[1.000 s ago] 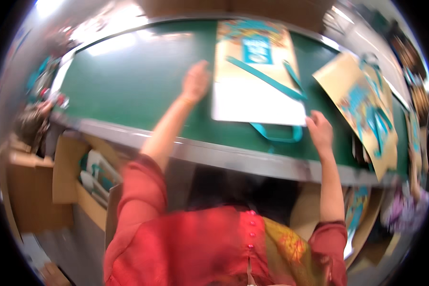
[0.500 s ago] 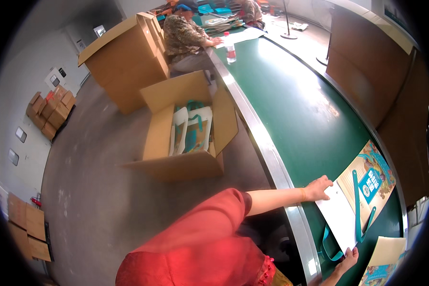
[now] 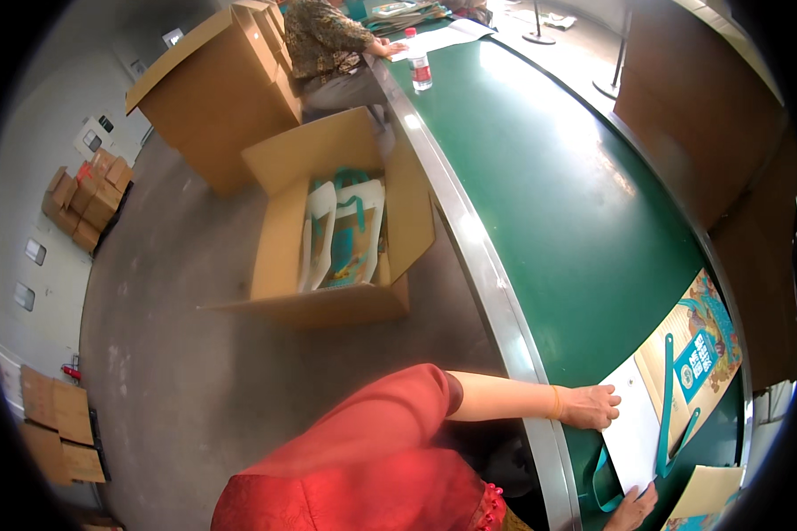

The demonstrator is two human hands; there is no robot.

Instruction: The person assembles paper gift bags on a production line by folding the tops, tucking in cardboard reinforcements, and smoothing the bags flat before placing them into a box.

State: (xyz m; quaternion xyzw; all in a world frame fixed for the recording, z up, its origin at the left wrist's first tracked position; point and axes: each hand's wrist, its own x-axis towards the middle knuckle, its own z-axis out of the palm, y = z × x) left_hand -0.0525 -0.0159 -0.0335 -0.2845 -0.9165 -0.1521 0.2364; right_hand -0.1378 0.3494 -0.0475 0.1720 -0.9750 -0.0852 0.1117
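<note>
The paper bag (image 3: 679,412) lies flat on the green table (image 3: 540,248), at the near right. Its long axis runs obliquely from near left to far right: the white panel (image 3: 630,419) forms the near-left end, the printed face the far-right end. Teal handles (image 3: 665,398) lie across the middle and reach the table on the near side.

Both hands are at the white end, one to each side of it. The left hand (image 3: 589,408) comes in from the left over the metal table edge (image 3: 514,334); its fingers are loosely curled at the panel's left margin, so the bag extends right and far from it. Whether the fingers grip the sheet or only rest against it cannot be determined. The right hand (image 3: 631,510) is at the panel's near corner, fingertips at the border, the bag extending far from it. It is partly cut by the lower border of the view; how firmly it holds cannot be told. Neither hand is clearly nearer than the other; the printed end is well apart from both.

A second bag (image 3: 710,488) lies to the right of the right hand, partly out of view. An open carton (image 3: 279,239) holding similar bags stands on the floor, left of the table.
</note>
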